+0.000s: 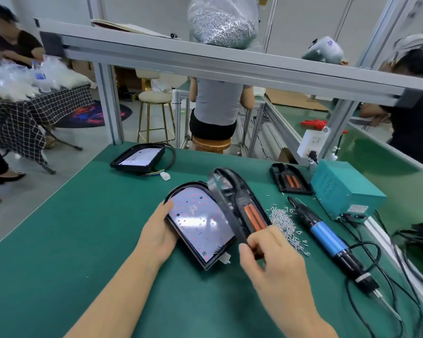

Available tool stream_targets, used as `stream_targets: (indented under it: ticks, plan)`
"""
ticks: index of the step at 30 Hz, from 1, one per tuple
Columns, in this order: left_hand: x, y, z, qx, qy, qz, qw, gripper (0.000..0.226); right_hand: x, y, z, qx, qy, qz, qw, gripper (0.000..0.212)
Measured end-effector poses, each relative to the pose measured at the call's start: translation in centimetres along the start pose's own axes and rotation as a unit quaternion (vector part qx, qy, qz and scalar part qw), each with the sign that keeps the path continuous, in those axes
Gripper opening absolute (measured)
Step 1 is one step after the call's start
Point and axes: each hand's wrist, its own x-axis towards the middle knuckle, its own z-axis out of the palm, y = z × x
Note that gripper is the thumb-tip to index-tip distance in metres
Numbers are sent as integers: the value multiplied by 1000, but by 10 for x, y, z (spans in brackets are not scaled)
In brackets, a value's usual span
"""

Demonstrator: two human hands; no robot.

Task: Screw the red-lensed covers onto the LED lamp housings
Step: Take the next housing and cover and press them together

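We see the left hand [156, 234] lying along the left edge of a black arch-shaped LED lamp housing [200, 225] with a white LED board inside, thumb resting on the rim and fingers curled round its side, holding it on the green-matted table [59, 240]. The right hand [266, 252] pinches the near end of a black cover with a red-orange lens strip [239, 203], which stands tilted on edge along the housing's right side, not yet laid flat over the board. Just right of the cover a heap of small silver screws [285, 224] lies scattered on the table, and beyond it a blue-and-black electric screwdriver [327, 237] rests on its side, cabled to a teal metal power box [344, 189]. A second black cover with red lens strips [291, 179] lies flat beside that box. At the far left of the table sits another black housing with a white board [139, 157], its wired connector trailing alongside.
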Motion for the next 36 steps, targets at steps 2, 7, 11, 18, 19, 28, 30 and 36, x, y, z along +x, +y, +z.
stream_targets:
  ticks: [2,7,11,18,19,28,30,36]
  plan:
    - [-2,-1,1,-21,-23,-16,999,39,0,-9,13,-43,-12,-52,998,16]
    - [-7,-3,0,-44,-82,-26,995,54,3,-27,42,-96,-46,-94,990,24]
    - [-7,-4,3,-73,-107,-18,991,62,3,-30,57,-118,-78,-80,987,35]
    - [-5,-3,2,-84,-122,-24,989,65,0,-29,63,-163,-89,-62,981,43]
    - [-6,-2,3,-83,-125,-25,988,66,0,-29,64,-168,-92,-62,980,43]
    - [-10,-3,16,-33,-48,38,998,32,-4,-24,66,-196,-135,-75,968,43]
    - [-8,-3,16,-20,-21,42,999,22,-5,-21,65,-172,-145,-74,971,39]
    - [-4,-5,12,-20,51,-2,999,16,-4,4,44,-37,-89,11,995,14]
